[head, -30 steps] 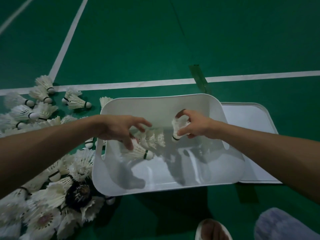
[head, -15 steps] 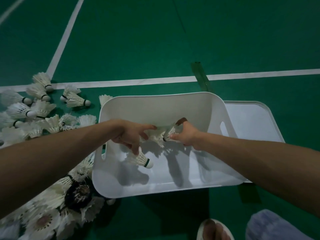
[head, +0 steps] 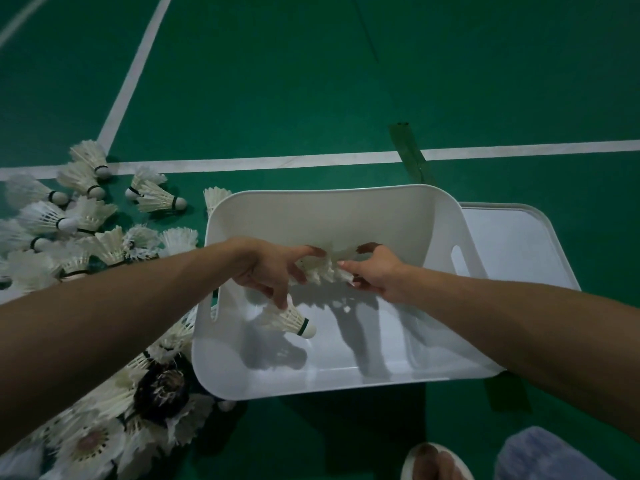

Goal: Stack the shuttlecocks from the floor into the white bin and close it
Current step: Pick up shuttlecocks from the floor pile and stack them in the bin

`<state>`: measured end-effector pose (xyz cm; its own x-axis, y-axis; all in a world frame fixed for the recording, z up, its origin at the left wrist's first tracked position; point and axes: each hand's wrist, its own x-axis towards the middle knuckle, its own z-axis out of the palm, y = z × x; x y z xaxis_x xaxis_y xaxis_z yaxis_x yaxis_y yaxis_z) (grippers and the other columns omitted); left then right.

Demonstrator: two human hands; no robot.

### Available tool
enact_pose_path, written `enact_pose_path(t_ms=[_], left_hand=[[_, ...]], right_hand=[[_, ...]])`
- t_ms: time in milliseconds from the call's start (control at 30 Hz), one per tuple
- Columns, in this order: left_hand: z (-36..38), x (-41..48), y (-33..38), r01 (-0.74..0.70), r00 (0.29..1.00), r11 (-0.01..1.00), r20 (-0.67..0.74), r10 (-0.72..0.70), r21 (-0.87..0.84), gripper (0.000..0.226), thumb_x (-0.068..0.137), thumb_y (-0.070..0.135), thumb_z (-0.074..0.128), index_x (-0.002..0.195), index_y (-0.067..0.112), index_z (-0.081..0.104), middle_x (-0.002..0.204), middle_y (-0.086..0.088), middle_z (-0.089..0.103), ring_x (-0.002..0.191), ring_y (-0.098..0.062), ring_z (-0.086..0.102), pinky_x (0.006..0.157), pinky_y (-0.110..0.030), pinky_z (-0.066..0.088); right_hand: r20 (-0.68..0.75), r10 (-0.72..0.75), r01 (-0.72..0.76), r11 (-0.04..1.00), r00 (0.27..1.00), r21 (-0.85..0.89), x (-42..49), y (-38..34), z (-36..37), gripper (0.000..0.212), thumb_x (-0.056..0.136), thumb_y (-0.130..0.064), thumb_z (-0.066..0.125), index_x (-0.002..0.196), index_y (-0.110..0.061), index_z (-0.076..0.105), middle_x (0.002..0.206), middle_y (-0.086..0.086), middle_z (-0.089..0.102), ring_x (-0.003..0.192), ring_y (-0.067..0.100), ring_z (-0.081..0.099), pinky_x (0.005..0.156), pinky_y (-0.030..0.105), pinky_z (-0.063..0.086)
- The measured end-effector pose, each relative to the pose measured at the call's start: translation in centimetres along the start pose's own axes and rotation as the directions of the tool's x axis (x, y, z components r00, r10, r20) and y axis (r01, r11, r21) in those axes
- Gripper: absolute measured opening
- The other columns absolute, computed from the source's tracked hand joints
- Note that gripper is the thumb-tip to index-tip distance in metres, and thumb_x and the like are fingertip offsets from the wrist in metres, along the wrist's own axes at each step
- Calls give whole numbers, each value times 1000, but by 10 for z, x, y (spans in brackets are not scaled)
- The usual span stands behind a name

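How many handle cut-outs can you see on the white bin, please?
2. One handle cut-out is in the left wall of the white bin, and the other is in its right wall, on the side where the lid lies. The arms may hide others.

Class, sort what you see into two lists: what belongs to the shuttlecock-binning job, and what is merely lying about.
Belongs to the job: white bin, its lid beside it, shuttlecock stack gripped by left hand and right hand, single shuttlecock below the left hand, loose shuttlecocks on the floor.
Just lying about: green tape strip, white court lines, slipper.
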<state>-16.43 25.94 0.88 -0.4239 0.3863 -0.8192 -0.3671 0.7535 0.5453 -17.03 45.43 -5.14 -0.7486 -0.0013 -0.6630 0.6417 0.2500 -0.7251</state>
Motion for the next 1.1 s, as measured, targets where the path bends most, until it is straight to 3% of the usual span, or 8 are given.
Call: enact_pose_path(t_ms=[133,300,433,533,633,700,867,1100], left_hand=[[-4,-1,-2,9,1000,1000,-9,-9,6,111,75,-23,60,146,49,14,137,-10,50,102,-21,56,68,-25,55],[-12,1,-7,40,999,999,-28,-40,7,113,73,-26,59,145,51,17,104,-11,61,86,-20,60,80,-36,57],[-10,1,-5,53,998,998,-37,-52,21,113,74,-25,59,146,49,14,126,-12,56,104,-22,56,83,-35,55],[-7,3,-4,52,998,999,-25,-52,-4,114,75,-25,59,147,49,11,143,-9,45,117,-21,46,76,-28,55],[-7,4,-4,54,998,999,-25,-54,5,115,75,-25,59,146,51,10,137,-11,49,114,-22,49,77,-29,56],[-8,4,-5,66,997,998,-32,-65,16,116,74,-25,59,146,51,10,128,-12,55,111,-24,53,84,-35,55],[-9,7,-6,87,995,996,-57,-85,28,117,74,-26,58,146,50,8,137,-12,51,114,-21,48,85,-35,54],[-7,7,-7,100,993,994,-59,-98,31,110,75,-25,58,150,41,11,144,-9,44,129,-27,41,87,-33,53]], right_hand=[[16,-42,43,996,999,-72,2,2,-3,52,83,-11,73,127,-16,47,73,10,58,54,15,51,57,31,50],[44,-111,116,983,993,-145,4,7,-13,56,80,-4,75,129,-17,51,90,9,67,76,23,61,82,43,56],[114,-114,126,987,987,-101,0,3,-3,57,79,-1,75,128,-19,52,88,6,65,67,15,59,69,31,54],[128,-119,131,987,985,-91,3,2,-4,47,79,1,74,121,-13,58,89,9,68,67,17,60,67,32,54],[78,-157,165,980,984,-114,6,8,-9,51,80,7,68,125,-13,54,92,11,69,75,21,64,75,38,57],[13,-174,174,976,985,-127,7,12,-10,52,80,8,68,122,-14,49,84,11,66,69,20,63,66,35,57],[-22,-215,205,953,976,-223,8,13,1,27,79,9,67,96,-9,56,82,13,65,62,21,59,67,39,56],[77,-326,320,808,942,-495,17,9,4,33,84,0,62,114,-12,57,95,8,65,84,24,63,70,25,47]])
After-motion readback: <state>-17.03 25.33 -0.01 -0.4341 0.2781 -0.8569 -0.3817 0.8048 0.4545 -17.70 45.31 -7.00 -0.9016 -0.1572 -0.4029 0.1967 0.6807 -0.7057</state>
